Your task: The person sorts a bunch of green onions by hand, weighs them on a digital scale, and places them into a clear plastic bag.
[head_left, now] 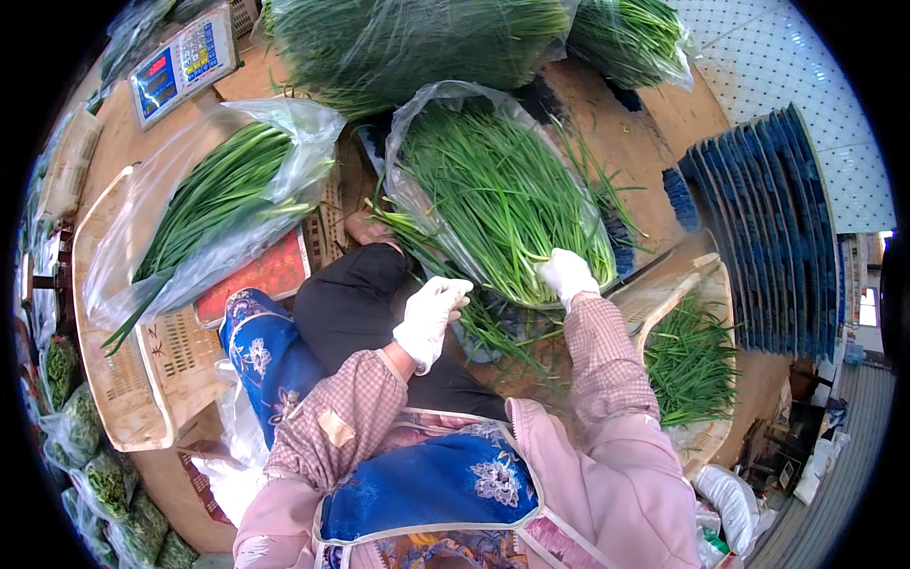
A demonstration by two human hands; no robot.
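Note:
A pile of long green garlic chives [493, 175] lies in an open clear plastic bag [409, 119] in front of me. My right hand [569, 275], in a white glove, is at the near right end of the pile, its fingers closed on the pale stem ends of some chives. My left hand [431, 318], also gloved in white, is held above my knee, left of the bag's near end. Its fingers are curled together and nothing sticks out of them. Loose chives [493, 327] lie between my two hands, under the bag's near edge.
At the left, a bagged bunch of chives [223, 180] rests over a red-topped scale [261, 275] and a beige plastic crate [156, 370]. A scale display [185, 66] stands behind. More bagged chives [417, 47] are at the back. A crate of chives [687, 360] and stacked blue-black slats [768, 237] stand right.

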